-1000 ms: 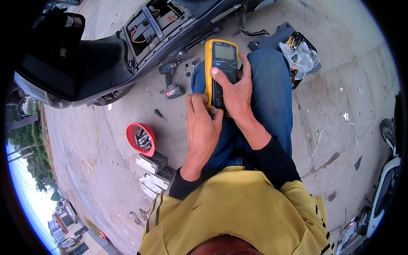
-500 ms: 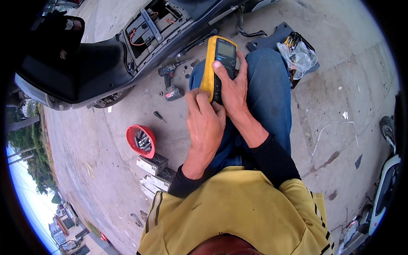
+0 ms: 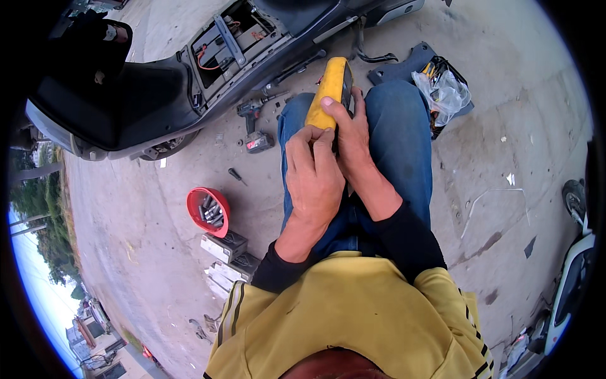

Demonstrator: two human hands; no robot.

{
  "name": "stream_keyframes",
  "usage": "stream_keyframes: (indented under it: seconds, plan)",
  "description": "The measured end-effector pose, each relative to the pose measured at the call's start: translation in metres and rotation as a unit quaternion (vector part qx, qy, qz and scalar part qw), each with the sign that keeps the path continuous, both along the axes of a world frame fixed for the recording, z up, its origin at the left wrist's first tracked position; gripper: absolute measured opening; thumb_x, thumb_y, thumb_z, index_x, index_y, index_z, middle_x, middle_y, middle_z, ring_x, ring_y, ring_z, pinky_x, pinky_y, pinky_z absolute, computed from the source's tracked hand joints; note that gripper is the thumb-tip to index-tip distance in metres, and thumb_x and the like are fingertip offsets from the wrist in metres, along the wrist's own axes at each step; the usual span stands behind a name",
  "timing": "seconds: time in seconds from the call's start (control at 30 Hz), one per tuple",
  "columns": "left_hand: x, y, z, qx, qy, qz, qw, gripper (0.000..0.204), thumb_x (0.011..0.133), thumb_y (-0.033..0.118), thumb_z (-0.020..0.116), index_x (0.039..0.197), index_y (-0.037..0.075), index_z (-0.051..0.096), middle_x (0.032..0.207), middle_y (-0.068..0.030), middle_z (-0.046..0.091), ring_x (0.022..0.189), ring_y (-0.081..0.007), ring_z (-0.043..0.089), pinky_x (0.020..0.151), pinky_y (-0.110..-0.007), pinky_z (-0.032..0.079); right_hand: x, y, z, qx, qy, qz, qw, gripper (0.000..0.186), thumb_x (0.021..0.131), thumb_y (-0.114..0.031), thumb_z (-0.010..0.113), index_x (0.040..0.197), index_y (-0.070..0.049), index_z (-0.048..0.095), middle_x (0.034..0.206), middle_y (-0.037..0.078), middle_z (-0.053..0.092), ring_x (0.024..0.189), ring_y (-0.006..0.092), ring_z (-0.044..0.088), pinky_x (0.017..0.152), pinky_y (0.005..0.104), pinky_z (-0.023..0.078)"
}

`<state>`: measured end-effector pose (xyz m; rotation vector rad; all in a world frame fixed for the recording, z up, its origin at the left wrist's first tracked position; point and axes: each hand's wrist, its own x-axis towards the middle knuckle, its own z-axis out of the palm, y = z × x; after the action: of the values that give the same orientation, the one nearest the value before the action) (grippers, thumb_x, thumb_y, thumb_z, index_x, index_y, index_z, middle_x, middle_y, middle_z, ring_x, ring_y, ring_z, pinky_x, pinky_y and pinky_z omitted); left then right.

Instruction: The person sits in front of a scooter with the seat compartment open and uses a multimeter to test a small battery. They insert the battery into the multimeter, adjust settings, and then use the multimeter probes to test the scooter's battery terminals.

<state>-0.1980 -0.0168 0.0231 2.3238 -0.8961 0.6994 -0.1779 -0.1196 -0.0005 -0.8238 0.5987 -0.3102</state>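
A yellow and black multimeter [image 3: 331, 82] is held up above my knees, tilted so that its yellow side shows and its screen is turned out of sight. My right hand [image 3: 355, 145] is closed around its right side, with the thumb lying across the yellow casing. At the near end, the bent fingers of my left hand [image 3: 314, 183] press against the multimeter. What those fingertips touch underneath is hidden.
Ahead and to the left stands a scooter [image 3: 145, 104] with an open compartment showing wires. A cordless drill [image 3: 254, 129], a screwdriver [image 3: 236, 175], a red bowl [image 3: 191, 208] of metal parts and several boxes [image 3: 225, 245] lie left. A tool tray [image 3: 464, 104] sits right.
The multimeter has rolled over in my hands, so its screen and dial no longer face up and the yellow casing shows instead. My left hand has shifted slightly right and nearer.
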Motion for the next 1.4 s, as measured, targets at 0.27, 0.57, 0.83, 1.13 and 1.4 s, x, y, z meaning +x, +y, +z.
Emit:
stream_keyframes:
  seconds: [0.27,0.57,0.83,1.13,1.4]
  plan:
    - [0.017,0.011,0.020,-0.170,0.136,-0.081,0.973,0.064,0.079,-0.003,0.090,0.137,0.004,0.065,0.136,-0.0163,0.062,0.112,-0.0279,0.065,0.085,-0.036,0.055,0.011,-0.025,-0.016,0.412,-0.159,0.073,0.894,0.070,0.102,-0.056,0.061,0.142,0.001,0.052,0.121,0.021,0.062,0.104,0.0289,0.064,0.094,0.0425,0.057]
    - [0.038,0.023,0.020,-0.111,0.158,-0.134,0.972,0.070,0.074,0.004,0.094,0.138,0.004,0.068,0.143,-0.0148,0.066,0.128,-0.0344,0.061,0.104,-0.044,0.052,0.007,-0.020,0.004,0.452,-0.179,0.080,0.870,0.069,0.104,-0.061,0.056,0.145,-0.006,0.057,0.128,0.019,0.066,0.111,0.0337,0.068,0.096,0.0521,0.059]
    - [0.053,0.026,0.031,-0.073,0.181,-0.186,0.963,0.064,0.070,0.004,0.092,0.130,0.003,0.069,0.130,-0.0157,0.067,0.119,-0.0386,0.061,0.102,-0.046,0.053,0.003,-0.022,-0.014,0.456,-0.186,0.127,0.861,0.071,0.104,-0.065,0.052,0.146,-0.009,0.059,0.132,0.017,0.067,0.116,0.0342,0.067,0.101,0.0540,0.056]
    - [0.049,0.021,0.008,-0.073,0.065,-0.197,0.976,0.049,0.070,0.003,0.088,0.115,-0.001,0.069,0.114,-0.0142,0.069,0.109,-0.0393,0.064,0.101,-0.049,0.056,0.005,-0.025,-0.016,0.450,-0.244,0.166,0.843,0.073,0.110,-0.058,0.046,0.157,-0.003,0.053,0.148,0.023,0.062,0.131,0.0389,0.063,0.117,0.0524,0.050]
    - [0.049,0.021,-0.007,-0.126,0.054,-0.156,0.978,0.054,0.072,0.007,0.093,0.120,0.001,0.070,0.123,-0.0154,0.068,0.115,-0.0376,0.066,0.100,-0.046,0.056,0.011,-0.027,-0.014,0.467,-0.218,0.162,0.842,0.073,0.109,-0.060,0.047,0.156,-0.004,0.053,0.141,0.023,0.063,0.125,0.0396,0.065,0.112,0.0553,0.053]
